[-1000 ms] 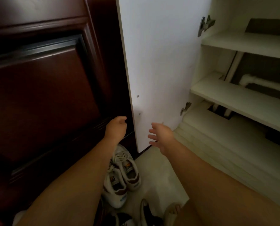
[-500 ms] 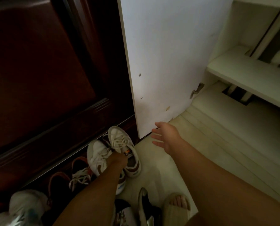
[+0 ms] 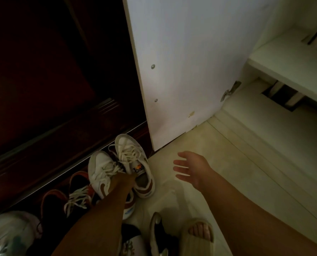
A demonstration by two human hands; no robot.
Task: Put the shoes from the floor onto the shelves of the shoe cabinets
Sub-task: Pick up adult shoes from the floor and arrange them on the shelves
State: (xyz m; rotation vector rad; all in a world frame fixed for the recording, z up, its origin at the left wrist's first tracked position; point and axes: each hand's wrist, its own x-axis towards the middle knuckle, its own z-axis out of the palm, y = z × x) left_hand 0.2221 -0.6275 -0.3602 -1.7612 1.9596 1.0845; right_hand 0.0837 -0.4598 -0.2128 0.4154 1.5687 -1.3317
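A pair of white sneakers with brown trim lies on the floor beside the dark door's threshold. My left hand is down between the two sneakers, fingers tucked into their openings and closed on their inner edges. My right hand hovers open above the pale floor to the right of the pair, fingers spread and holding nothing. The white shoe cabinet stands open at right, showing a bare lower shelf and its bottom board.
The open white cabinet door stands just behind the sneakers. A dark wooden door fills the left. More shoes lie along it: a red-and-dark pair, a pale sneaker, a black shoe. My slippered foot is at the bottom.
My view tilted down to the floor. My left hand dropped from beside the cabinet door onto the white sneakers and closed there. My right hand lowered slightly, still open.
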